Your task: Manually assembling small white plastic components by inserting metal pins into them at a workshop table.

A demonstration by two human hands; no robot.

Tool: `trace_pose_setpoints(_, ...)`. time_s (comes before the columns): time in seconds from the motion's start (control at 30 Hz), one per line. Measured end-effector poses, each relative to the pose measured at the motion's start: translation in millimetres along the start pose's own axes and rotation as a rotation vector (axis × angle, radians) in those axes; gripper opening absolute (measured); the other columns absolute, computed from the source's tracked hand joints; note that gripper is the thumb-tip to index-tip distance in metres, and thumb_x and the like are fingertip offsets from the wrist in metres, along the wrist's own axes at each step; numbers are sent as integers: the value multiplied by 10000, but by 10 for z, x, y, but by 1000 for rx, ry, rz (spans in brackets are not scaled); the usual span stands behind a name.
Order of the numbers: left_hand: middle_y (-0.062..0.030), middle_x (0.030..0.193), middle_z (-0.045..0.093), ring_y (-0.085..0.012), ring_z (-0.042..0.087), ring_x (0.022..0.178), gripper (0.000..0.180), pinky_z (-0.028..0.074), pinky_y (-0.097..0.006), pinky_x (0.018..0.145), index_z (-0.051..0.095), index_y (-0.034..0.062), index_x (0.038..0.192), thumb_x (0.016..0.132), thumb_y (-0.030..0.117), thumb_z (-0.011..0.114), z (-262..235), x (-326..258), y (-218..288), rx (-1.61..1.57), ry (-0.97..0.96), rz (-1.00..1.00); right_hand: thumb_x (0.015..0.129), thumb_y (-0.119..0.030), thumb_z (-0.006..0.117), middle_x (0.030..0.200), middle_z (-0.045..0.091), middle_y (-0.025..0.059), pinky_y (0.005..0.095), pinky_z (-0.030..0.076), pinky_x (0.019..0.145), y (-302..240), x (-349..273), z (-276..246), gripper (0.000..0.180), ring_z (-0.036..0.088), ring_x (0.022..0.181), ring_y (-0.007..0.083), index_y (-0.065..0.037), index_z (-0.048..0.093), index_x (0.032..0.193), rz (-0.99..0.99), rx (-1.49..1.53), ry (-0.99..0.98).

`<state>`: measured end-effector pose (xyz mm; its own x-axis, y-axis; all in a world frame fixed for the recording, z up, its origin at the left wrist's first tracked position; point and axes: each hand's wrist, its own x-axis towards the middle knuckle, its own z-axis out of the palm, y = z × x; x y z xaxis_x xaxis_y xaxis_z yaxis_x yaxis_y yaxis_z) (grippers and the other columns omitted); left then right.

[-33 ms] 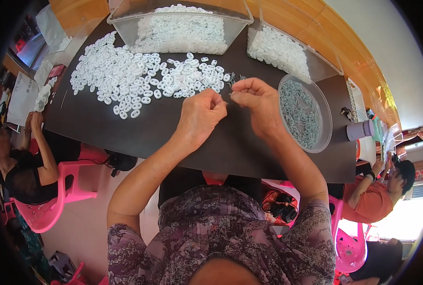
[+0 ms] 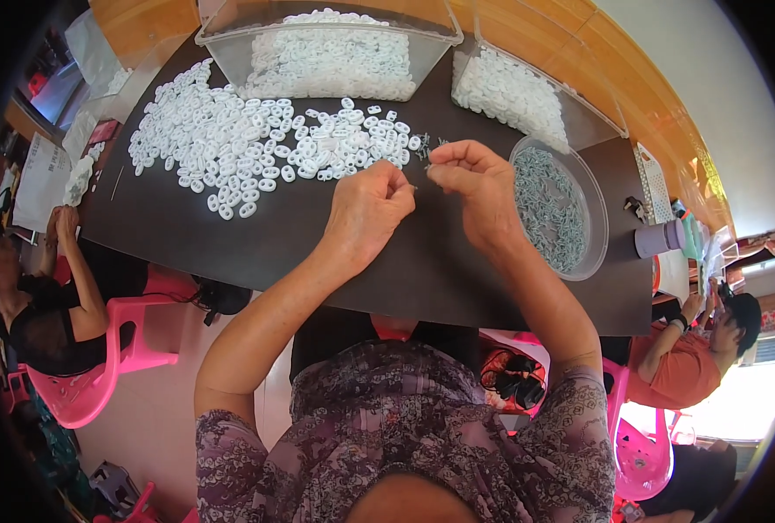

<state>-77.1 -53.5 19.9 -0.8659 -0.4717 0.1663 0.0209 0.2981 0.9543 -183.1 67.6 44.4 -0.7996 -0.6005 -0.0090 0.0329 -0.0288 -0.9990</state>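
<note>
We are seeing no change: the white rings (image 2: 257, 144) are lying spread on the dark table (image 2: 318, 253). Our left hand (image 2: 372, 209) and right hand (image 2: 474, 183) are pinching together on 1 tiny piece, beside the round bowl (image 2: 557, 209)

Rings (image 2: 257, 148) left of bowl (image 2: 598, 228) (on table (image 2: 318, 253))

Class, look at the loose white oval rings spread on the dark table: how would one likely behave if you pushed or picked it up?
Each white ring looks small and thin, so probably very light. They lie flat on the dark table, so one would likely slide, not roll. Their glossy look suggests stiff, perhaps slippery plastic.
</note>
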Motion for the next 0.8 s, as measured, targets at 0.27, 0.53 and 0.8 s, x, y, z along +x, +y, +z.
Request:
trace_pose_setpoints(0.27,-138,693,594,-317,579,651,71,459,-365,612,600,13,807,772,70,623,64,355,-155,470,50,390,714,37,623,716,589,-12,178,392,622,83,40,-193,147,508,661,47,-1,642,854,-58,-125,40)
trace_pose_setpoints(0.53,-71,715,598,-145,564,584,127,440,-274,507,622,12,930,814,67,620,-140,-18,-44,83,83,129,756,5,626,793,603,-14,172,411,658,8,-170,-122,130,527,721,38,-3,634,885,-28,-226,-50)
trace_pose_setpoints(0.8,-66,726,595,-99,531,553,142,433,-209,485,589,-24,916,869,109,605,-210,-468,44,-786,-39,-276,798,32,620,879,589,6,201,437,719,-28,-505,153,163,543,807,53,4,600,957,-83,-133,-213)
